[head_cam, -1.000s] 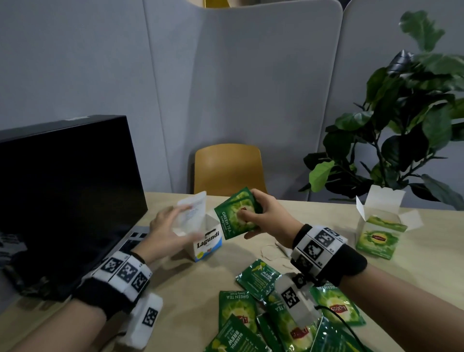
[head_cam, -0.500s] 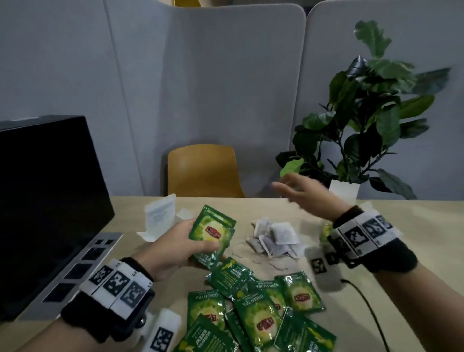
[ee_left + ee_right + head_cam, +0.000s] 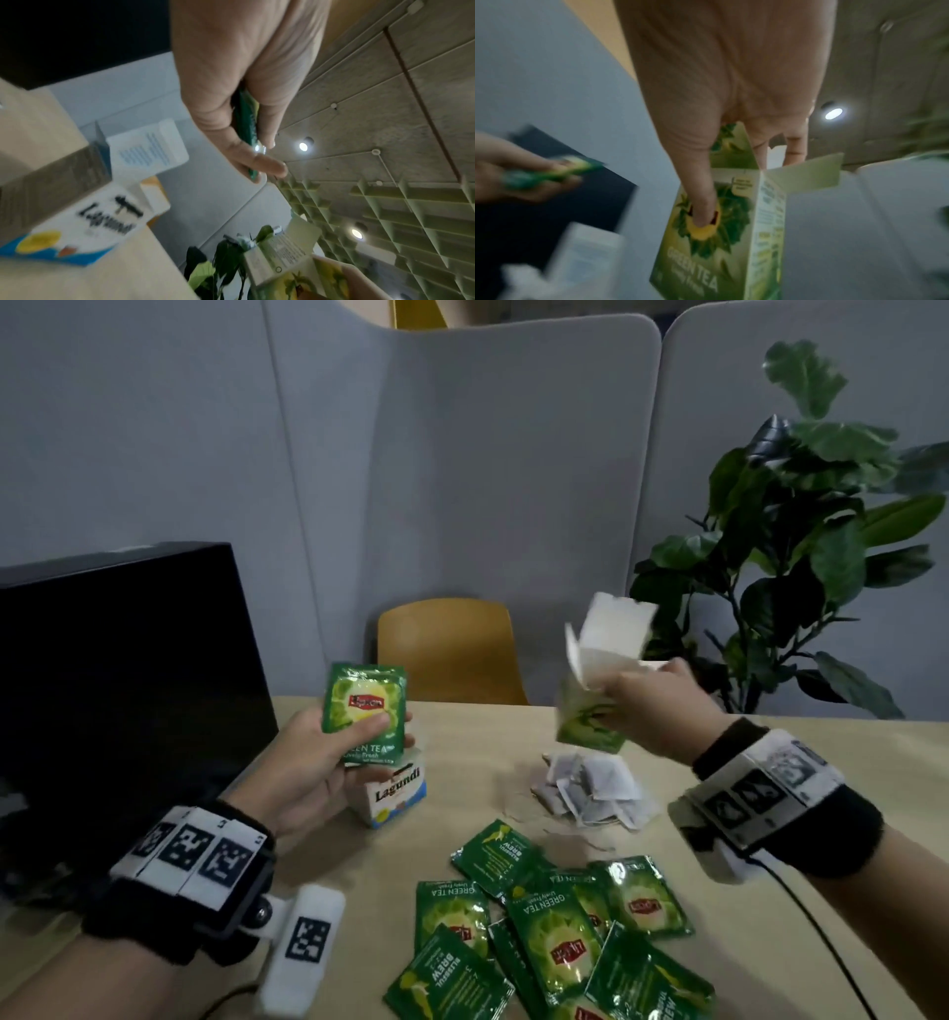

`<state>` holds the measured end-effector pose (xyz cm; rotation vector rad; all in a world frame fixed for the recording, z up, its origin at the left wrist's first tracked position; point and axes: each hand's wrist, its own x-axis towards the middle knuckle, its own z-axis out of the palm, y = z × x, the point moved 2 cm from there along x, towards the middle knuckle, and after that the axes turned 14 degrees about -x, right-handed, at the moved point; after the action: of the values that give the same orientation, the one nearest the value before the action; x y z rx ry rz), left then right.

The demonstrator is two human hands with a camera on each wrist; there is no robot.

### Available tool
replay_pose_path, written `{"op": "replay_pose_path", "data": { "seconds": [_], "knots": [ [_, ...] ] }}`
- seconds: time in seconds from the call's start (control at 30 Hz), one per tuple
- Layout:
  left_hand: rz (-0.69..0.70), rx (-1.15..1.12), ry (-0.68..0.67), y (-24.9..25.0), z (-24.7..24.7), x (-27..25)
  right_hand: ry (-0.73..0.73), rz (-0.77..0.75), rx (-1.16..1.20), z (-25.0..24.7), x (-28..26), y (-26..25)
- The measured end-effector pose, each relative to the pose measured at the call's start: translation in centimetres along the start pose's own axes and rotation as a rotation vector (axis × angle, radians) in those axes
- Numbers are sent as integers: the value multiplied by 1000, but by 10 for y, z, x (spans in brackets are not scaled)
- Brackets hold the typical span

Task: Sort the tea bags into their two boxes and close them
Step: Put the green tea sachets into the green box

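My left hand (image 3: pixel 328 752) holds a green tea sachet (image 3: pixel 365 711) upright between thumb and fingers, above the white Lagundi box (image 3: pixel 395 796); the left wrist view shows the sachet (image 3: pixel 248 134) edge-on in the pinch. My right hand (image 3: pixel 652 706) grips the green tea box (image 3: pixel 590 716) in the air, its white lid flaps (image 3: pixel 613 634) open; in the right wrist view my thumb lies across the box front (image 3: pixel 721 233). Plain white tea bags (image 3: pixel 595 785) lie heaped on the table below the box. Several green sachets (image 3: pixel 554 932) are scattered near the front edge.
A black laptop (image 3: pixel 118 690) stands open at the left. A yellow chair (image 3: pixel 447 649) sits behind the wooden table (image 3: pixel 770 762), and a leafy plant (image 3: pixel 801 546) rises at the back right. Grey partition panels close off the rear. A cable (image 3: pixel 821 937) runs under my right forearm.
My right hand reached right, took the green tea box and lifted it toward the middle. The sachet passed from right hand to left, which now holds it higher.
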<state>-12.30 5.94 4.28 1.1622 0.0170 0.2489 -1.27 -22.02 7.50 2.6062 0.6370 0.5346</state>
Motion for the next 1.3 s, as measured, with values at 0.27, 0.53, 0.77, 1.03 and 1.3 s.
{"op": "replay_pose_path", "data": {
  "seconds": [0.27,0.53,0.77,1.03,1.3],
  "knots": [
    [247,-70,175,53,-43,-25,-64,-780,207,-64,-12,-200],
    [305,238,205,42,-62,-45,-226,-757,616,-80,4,-203],
    [280,487,32,31,-51,-44,-161,-433,1435,-96,29,-177],
    [237,860,130,19,-73,-48,-89,-363,1416,-70,40,-194],
    [-36,1273,-126,4,-82,-49,-37,-506,1035,-47,33,-207]
  ]
}}
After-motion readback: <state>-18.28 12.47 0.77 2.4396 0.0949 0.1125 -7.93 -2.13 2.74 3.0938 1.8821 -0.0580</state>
